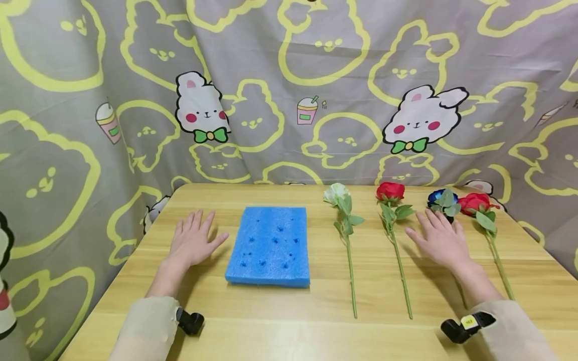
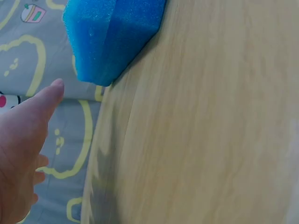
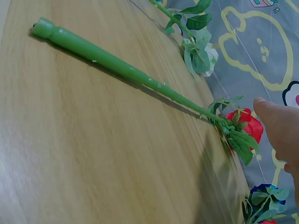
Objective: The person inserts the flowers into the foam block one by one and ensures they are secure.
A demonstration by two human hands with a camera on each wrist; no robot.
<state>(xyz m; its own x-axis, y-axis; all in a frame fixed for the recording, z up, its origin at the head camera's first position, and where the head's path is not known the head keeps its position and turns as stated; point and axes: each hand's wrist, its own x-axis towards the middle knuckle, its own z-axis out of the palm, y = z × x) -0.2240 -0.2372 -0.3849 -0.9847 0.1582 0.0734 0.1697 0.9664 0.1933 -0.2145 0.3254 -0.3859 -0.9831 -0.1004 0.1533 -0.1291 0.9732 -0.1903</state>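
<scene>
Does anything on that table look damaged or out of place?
Only the foam looks odd: its top is pitted with scattered dark holes. The flowers lie side by side, and I see nothing spilled.

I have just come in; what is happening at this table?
A person holds nothing now; the left hand, open, is beside a holed blue foam block. The right hand, also open, is over part of a blue flower. Two red flowers and a white flower also lie on the table; no flower stands in the block.
</scene>
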